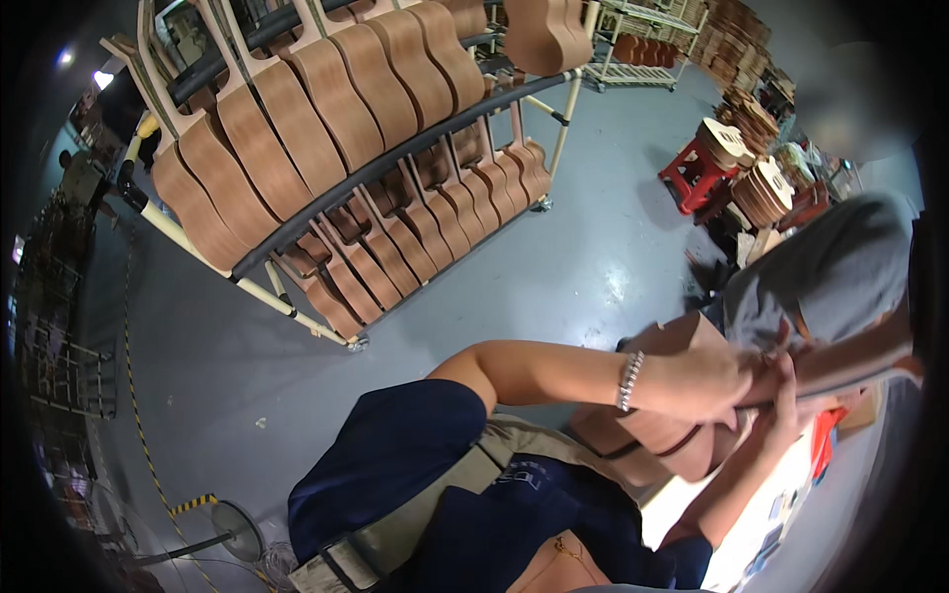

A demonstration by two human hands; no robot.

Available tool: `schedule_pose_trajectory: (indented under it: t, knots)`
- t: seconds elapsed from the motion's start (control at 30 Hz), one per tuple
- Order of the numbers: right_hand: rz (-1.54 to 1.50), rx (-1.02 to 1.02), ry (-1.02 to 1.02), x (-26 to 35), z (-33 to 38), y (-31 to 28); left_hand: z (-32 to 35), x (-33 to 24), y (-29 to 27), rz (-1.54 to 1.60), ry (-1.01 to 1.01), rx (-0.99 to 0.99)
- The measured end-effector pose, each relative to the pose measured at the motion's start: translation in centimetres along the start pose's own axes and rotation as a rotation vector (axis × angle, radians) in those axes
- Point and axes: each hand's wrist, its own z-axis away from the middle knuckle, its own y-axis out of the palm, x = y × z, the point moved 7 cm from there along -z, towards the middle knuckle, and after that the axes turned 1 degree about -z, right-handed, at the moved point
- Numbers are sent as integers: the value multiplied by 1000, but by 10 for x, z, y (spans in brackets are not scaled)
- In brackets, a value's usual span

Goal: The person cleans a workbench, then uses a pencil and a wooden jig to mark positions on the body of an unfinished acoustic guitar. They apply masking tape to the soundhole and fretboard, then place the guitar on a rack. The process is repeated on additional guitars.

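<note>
At the right, both my hands come together at an unfinished brown wooden guitar [643,435], its body close to my front and a neck-like piece running off to the right. My left hand [697,383], below a beaded bracelet, is curled over the guitar where body and neck meet. Beside it my right hand [784,400] is closed around the neck, fingers pointing up. Motion smears the fingertips, and the hands hide part of the joint. Dark bands cross the body's lower part.
A wheeled rack [287,237] holds two tiers of unfinished guitars at the left. Another person in grey [825,272] is close beyond my hands. Guitar bodies lie on a red stool [692,173]. A round metal base [237,531] with a pole stands lower left; a white surface [682,504] is below my arms.
</note>
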Motion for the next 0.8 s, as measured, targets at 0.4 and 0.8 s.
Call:
schedule_pose_trajectory:
  t: [0.4, 0.8]
  knots:
    - [-536, 539, -367, -62, -306, 296, 174, 220, -275, -311, -644, -491]
    - [-862, 887, -305, -104, -492, 602, 182, 340, -344, -560, -736, -963]
